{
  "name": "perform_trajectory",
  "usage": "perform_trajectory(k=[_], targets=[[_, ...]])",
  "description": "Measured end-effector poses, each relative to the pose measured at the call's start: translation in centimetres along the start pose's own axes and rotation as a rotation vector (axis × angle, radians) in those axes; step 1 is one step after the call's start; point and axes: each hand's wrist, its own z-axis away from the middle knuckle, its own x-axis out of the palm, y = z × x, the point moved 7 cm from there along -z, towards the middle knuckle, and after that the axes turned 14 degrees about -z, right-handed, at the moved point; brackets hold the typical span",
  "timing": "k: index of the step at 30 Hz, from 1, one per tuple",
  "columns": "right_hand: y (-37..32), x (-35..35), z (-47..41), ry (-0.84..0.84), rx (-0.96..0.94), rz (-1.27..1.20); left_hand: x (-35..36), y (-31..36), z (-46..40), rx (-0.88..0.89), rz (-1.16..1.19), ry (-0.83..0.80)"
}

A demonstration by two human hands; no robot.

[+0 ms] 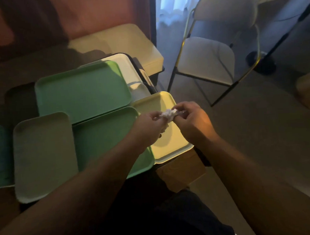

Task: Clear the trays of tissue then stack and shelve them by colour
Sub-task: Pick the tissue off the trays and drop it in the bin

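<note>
A crumpled wad of white tissue [169,115] is held between my left hand [148,125] and my right hand [193,121], just above a yellow tray [169,147] at the table's right end. Both hands pinch the wad from either side. Two green trays lie left of it, one far [82,95] and one near [105,137]. A pale grey tray [44,156] sits at the near left, and a white tray [125,67] lies partly under the far green one. No tissue shows on the other trays.
A teal tray edge [0,154] shows at the far left. A cream cushioned seat [122,42] stands behind the trays. A folding chair [207,61] stands on the floor to the right, by a curtained window. The wooden table corner [181,171] juts out under the yellow tray.
</note>
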Motion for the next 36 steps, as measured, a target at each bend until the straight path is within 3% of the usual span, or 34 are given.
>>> perform_trajectory(k=[6, 8, 12, 16, 18, 23, 27, 31, 36], targets=[[2.5, -5.8, 2.4, 0.091, 0.084, -0.238, 7.5, 4.3, -1.9, -0.161, 0.166, -0.197], [3.7, -7.9, 3.1, 0.088, 0.083, -0.239, 10.8, 6.2, -2.1, -0.201, 0.203, -0.29], [7.2, -12.5, 3.3, 0.081, 0.111, -0.213, 17.6, 8.4, -2.9, -0.349, 0.342, -0.327], [11.3, -16.4, 2.7, 0.02, 0.099, -0.237, 23.9, 8.0, -6.5, -0.38, 0.071, -0.229], [14.5, -17.8, 2.3, 0.008, 0.082, -0.141, 27.2, 7.0, -8.5, -0.419, 0.056, -0.181], [25.5, -19.7, 1.5, -0.107, 0.199, 0.379, 35.6, 1.4, -12.9, -0.647, 0.065, -0.094], [35.1, -18.7, 1.4, -0.18, 0.334, 0.357, 42.0, -5.8, -14.9, -0.85, 0.063, -0.058], [41.2, -16.2, 1.6, -0.28, 0.274, 0.449, 45.4, -11.6, -16.7, -0.993, 0.033, -0.061], [48.2, -14.5, 0.1, -0.236, 0.395, 0.351, 48.4, -16.3, -19.5, -0.999, -0.02, -0.189]])
